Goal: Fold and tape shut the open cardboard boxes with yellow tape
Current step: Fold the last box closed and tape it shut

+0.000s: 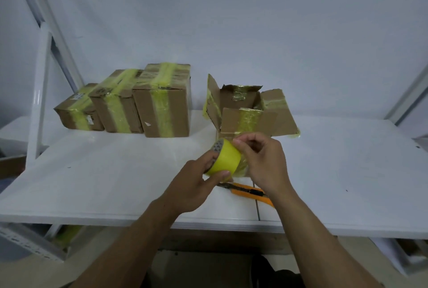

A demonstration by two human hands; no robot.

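Finding the tape end, open box just behind

On the table (115, 172) the open box (245, 116) stands flaps-up behind the hands. My left hand (196, 183) grips the yellow tape roll (225, 159), and the right hand (261, 162) fingers (238, 143) pinch at its rim. I'd peel slowly and pull straight. The loose end is too small to see, and the orange knife (250, 191) is half hidden under the wrist.

Three taped boxes (118, 102), one open box (243, 111), one yellow tape roll (225, 160), one orange knife (249, 191), two hands (192, 186).
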